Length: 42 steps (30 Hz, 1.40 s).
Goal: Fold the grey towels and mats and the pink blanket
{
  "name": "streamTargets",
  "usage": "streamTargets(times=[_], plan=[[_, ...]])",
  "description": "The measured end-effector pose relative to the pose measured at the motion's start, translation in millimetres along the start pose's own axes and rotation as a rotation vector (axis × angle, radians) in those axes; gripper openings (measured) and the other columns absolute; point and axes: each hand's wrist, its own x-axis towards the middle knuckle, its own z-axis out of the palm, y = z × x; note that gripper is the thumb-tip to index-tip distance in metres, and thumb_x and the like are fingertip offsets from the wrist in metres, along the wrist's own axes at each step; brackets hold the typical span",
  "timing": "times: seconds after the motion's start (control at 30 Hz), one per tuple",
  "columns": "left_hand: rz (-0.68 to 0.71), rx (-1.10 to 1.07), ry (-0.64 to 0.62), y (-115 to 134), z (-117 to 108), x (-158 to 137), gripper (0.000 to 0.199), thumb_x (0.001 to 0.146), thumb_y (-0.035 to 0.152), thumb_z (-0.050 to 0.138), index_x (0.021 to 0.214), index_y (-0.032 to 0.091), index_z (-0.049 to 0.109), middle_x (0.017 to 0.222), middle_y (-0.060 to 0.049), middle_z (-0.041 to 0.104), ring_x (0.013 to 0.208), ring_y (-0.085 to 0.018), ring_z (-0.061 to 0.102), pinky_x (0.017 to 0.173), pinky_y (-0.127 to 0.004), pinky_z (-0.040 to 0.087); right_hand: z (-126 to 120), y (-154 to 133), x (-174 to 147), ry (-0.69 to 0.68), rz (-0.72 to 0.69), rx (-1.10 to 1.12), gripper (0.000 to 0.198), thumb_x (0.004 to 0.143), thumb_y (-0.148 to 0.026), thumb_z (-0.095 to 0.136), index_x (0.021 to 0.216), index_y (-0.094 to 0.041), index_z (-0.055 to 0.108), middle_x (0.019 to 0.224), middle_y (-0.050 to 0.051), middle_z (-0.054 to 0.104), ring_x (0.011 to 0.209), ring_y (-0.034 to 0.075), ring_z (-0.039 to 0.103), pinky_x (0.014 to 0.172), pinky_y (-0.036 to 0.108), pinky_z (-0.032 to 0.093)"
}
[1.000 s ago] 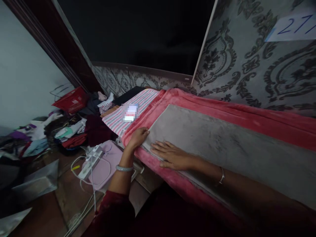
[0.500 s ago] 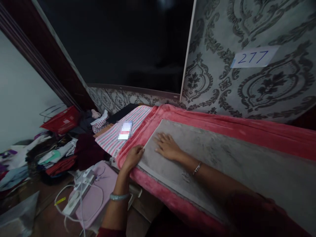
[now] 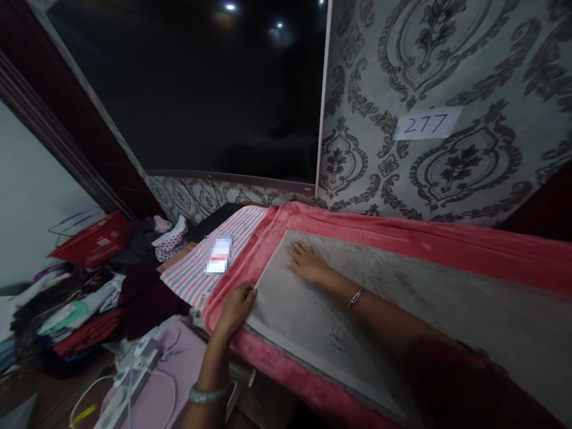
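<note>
A long grey cloth (image 3: 286, 304) with a small emblem lies spread over a pink plush blanket (image 3: 268, 351). My left hand (image 3: 239, 304) is closed at the cloth's left edge, its thumb and fingers pinching that edge. Flat on the grey cloth, near its far left corner, rests my right hand (image 3: 308, 262) with the fingers spread. The cloth looks smooth around the right hand and slightly creased further right. My right forearm crosses over the cloth and hides part of it.
Left of the blanket, a striped cloth (image 3: 243, 226) carries a lit phone-like object (image 3: 218, 256), blurred out. A power strip (image 3: 129, 384) with white cables lies on a pink surface at lower left. Beyond are piled clothes (image 3: 84, 316) and a red basket (image 3: 96, 241). A large dark screen (image 3: 201, 89) stands behind.
My right hand has slid over the grey cloth toward its far edge, still flat. My left hand keeps its pinch at the left edge. The camera view has shifted, showing more wallpaper on the right.
</note>
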Motion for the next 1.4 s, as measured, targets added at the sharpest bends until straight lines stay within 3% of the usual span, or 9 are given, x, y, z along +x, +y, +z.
streamTargets(times=[0.13, 0.23, 0.3, 0.4, 0.57, 0.77, 0.9, 1.17, 1.4], plan=[[-0.049, 0.247, -0.017, 12.3, -5.6, 2.8, 0.019, 0.088, 0.021, 0.048, 0.087, 0.017, 0.066, 0.092, -0.01, 0.074, 0.086, -0.023, 0.069, 0.079, -0.032, 0.05, -0.1, 1.8, 1.2, -0.091, -0.214, 0.039, 0.064, 0.102, -0.047, 0.036, 0.161, -0.022, 0.028, 0.167, 0.01, 0.017, 0.155, 0.025, 0.013, 0.124, 0.052, 0.012], [0.015, 0.34, 0.067, 32.4, -3.1, 15.9, 0.032, 0.091, 0.02, 0.046, 0.114, 0.014, 0.068, 0.121, -0.016, 0.071, 0.111, -0.025, 0.067, 0.096, -0.036, 0.049, -9.0, 7.2, 1.0, -0.101, -0.279, 0.073, 0.056, 0.104, -0.041, 0.03, 0.157, -0.026, 0.037, 0.165, 0.005, 0.026, 0.154, 0.021, 0.019, 0.124, 0.046, 0.015], [0.162, 0.314, 0.022, 53.2, 5.3, 34.7, 0.044, 0.093, 0.02, 0.044, 0.133, 0.014, 0.06, 0.139, -0.016, 0.062, 0.127, -0.024, 0.06, 0.108, -0.037, 0.044, -17.5, 18.2, 0.8, -0.016, -0.184, 0.041, 0.056, 0.104, -0.038, 0.03, 0.156, -0.022, 0.039, 0.165, 0.008, 0.028, 0.153, 0.022, 0.021, 0.124, 0.045, 0.016], [0.328, 0.32, -0.172, 93.0, 27.7, 76.0, 0.053, 0.095, 0.026, 0.043, 0.146, 0.012, 0.049, 0.151, -0.015, 0.052, 0.14, -0.023, 0.049, 0.117, -0.036, 0.037, -26.0, 41.5, -1.7, 0.091, 0.057, -0.031, 0.06, 0.103, -0.04, 0.034, 0.157, -0.015, 0.036, 0.164, 0.015, 0.028, 0.152, 0.028, 0.023, 0.122, 0.05, 0.019], [0.307, 0.555, -0.203, 136.4, 76.6, 139.7, 0.064, 0.099, 0.041, 0.041, 0.15, 0.003, 0.042, 0.159, -0.024, 0.036, 0.151, -0.034, 0.028, 0.124, -0.05, 0.022, -16.7, 69.8, -12.3, 0.153, 0.277, -0.078, 0.062, 0.102, -0.043, 0.031, 0.156, -0.013, 0.036, 0.165, 0.018, 0.022, 0.153, 0.032, 0.017, 0.12, 0.057, 0.018], [0.264, 0.678, -0.173, 105.1, 109.9, 159.2, 0.072, 0.1, 0.054, 0.03, 0.156, 0.009, 0.034, 0.164, -0.018, 0.027, 0.154, -0.03, 0.02, 0.125, -0.055, 0.011, 7.7, 70.4, -19.1, 0.127, 0.268, -0.088, 0.066, 0.101, -0.043, 0.032, 0.159, -0.011, 0.03, 0.166, 0.016, 0.021, 0.154, 0.03, 0.016, 0.122, 0.056, 0.013], [0.277, 0.692, -0.163, 95.5, 110.9, 161.8, 0.073, 0.1, 0.055, 0.028, 0.157, 0.01, 0.032, 0.165, -0.017, 0.027, 0.155, -0.028, 0.02, 0.126, -0.054, 0.012, 4.9, 69.0, -19.4, 0.113, 0.269, -0.061, 0.066, 0.102, -0.043, 0.032, 0.159, -0.011, 0.03, 0.166, 0.016, 0.019, 0.154, 0.029, 0.013, 0.123, 0.054, 0.012], [0.261, 0.741, -0.156, 104.8, 106.6, 165.8, 0.071, 0.101, 0.051, 0.029, 0.158, 0.009, 0.031, 0.165, -0.016, 0.026, 0.155, -0.028, 0.02, 0.126, -0.052, 0.013, -9.4, 68.1, -23.2, 0.115, 0.254, 0.016, 0.068, 0.102, -0.048, 0.034, 0.16, -0.013, 0.029, 0.166, 0.015, 0.02, 0.154, 0.028, 0.014, 0.123, 0.053, 0.011], [0.279, 0.748, -0.158, 107.4, 103.5, 168.3, 0.071, 0.101, 0.05, 0.028, 0.157, 0.007, 0.031, 0.165, -0.017, 0.026, 0.154, -0.03, 0.021, 0.124, -0.054, 0.016, -23.7, 119.3, -80.1, 0.132, 0.366, -0.036, 0.069, 0.101, -0.057, 0.031, 0.159, -0.019, 0.031, 0.166, 0.012, 0.023, 0.153, 0.031, 0.017, 0.122, 0.058, 0.012]])
